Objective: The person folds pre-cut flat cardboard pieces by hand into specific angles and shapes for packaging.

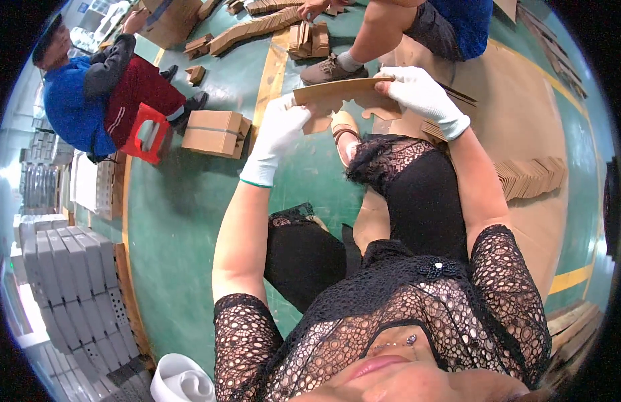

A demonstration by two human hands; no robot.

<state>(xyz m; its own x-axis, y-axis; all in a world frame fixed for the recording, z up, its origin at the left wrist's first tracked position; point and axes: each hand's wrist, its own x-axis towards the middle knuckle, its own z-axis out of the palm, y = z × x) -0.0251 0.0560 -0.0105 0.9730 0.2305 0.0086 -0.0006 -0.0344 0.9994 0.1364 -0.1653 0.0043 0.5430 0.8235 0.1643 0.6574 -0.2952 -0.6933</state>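
Note:
A brown cardboard piece (344,90) with a cut-out, notched lower edge is held up in front of me, above the green floor. White knit gloves cover both hands. My left hand (282,130) is closed on the left end of the cardboard, and its fingertips are partly hidden. At the other end, my right hand (424,97) grips it with the thumb on the near face. Beneath my right wrist, a few more cardboard pieces (431,129) lie close to my knee.
A strapped cardboard bundle (213,132) stands left of my left hand. One co-worker (83,100) sits by a red stool (148,134); another's shoe (332,69) is just beyond the cardboard. Rows of cardboard pieces (257,32) lie ahead, another row (530,177) at right. Grey stacks (69,261) stand left.

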